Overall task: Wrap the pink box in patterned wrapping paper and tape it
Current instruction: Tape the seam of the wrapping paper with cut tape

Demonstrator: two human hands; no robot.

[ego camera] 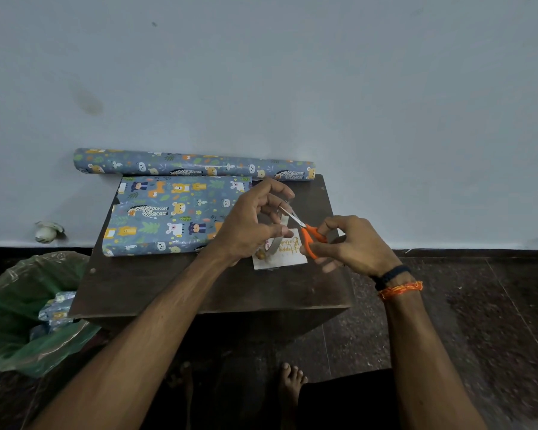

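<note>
Right grip (351,243) w/ scissors (308,232); paper scraps (56,310) in bin (19,346).

Box wrapped in blue animal-print wrapping paper (174,214) lying flat at the left rear of the dark surface (199,283), matching paper roll (193,165) lying along the wall just behind it, clear tape roll (274,240) held upright above a white card
</note>
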